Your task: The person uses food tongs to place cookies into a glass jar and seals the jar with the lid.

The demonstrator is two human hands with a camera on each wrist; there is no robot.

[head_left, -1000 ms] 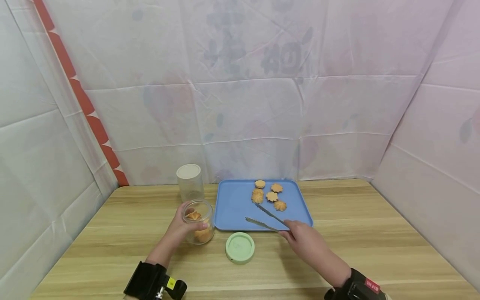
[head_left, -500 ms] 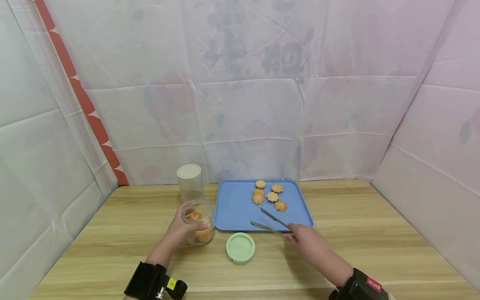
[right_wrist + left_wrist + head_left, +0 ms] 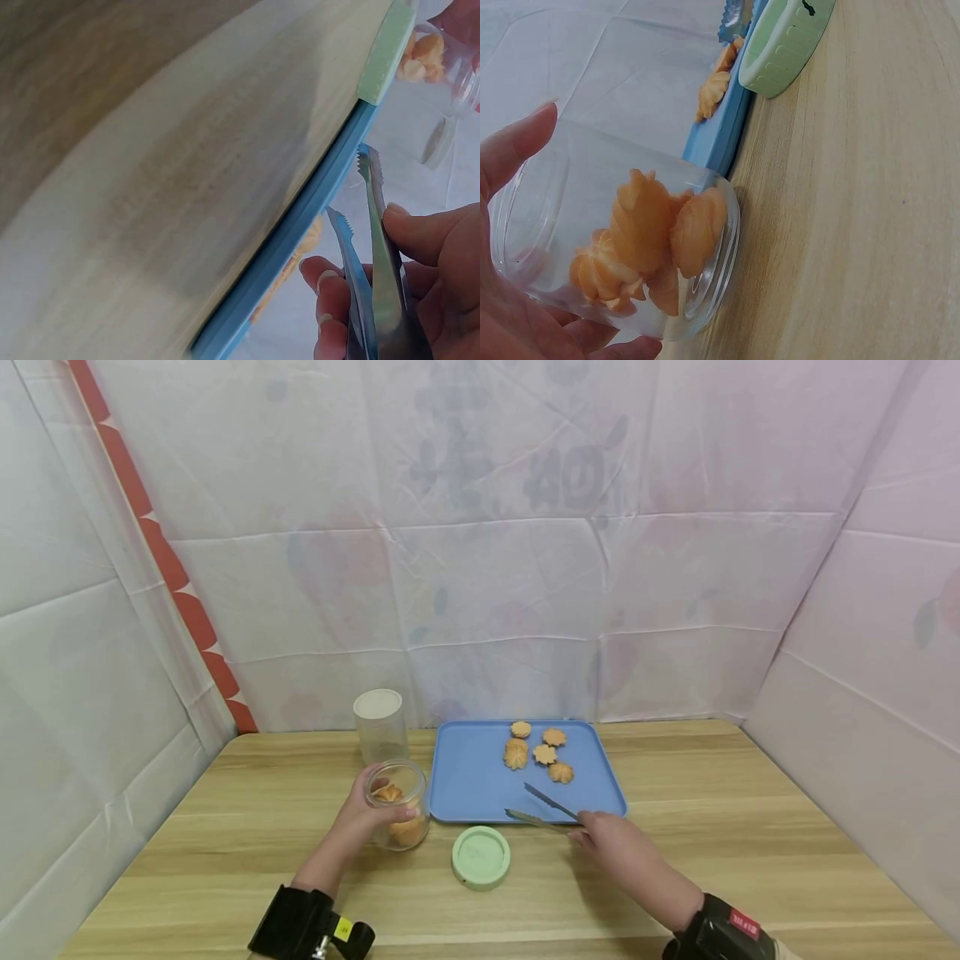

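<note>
Head view: wooden bench (image 3: 712,827), draped sheeting behind and to both sides. Left hand (image 3: 360,814) curls round a clear glass jar (image 3: 397,802) standing upright on the bench just left of a blue tray (image 3: 468,777); the jar's mouth is uncovered and orange cookies (image 3: 405,831) sit inside it. Right hand (image 3: 611,843) pinches the handle end of metal tongs (image 3: 542,806), whose two serrated arms stand slightly apart over the tray's near right part, empty, near but not touching a cluster of loose cookies (image 3: 542,750) at the far side of the tray. A green lid (image 3: 480,856) lies flat on the bench just near of the tray, between the two hands. A second clear container with a white top (image 3: 380,725) stands far of the held jar. Left wrist view: fingers and thumb wrap the jar (image 3: 622,247), several cookies (image 3: 649,240) piled at its base; the tray's edge (image 3: 720,142) and green lid (image 3: 784,45) lie beyond. Right wrist view: fingers (image 3: 337,285) clasp both tong arms (image 3: 371,270), tips parted a little; the picture is soft, so whether the tips touch the tray (image 3: 300,247) is unclear.
</note>
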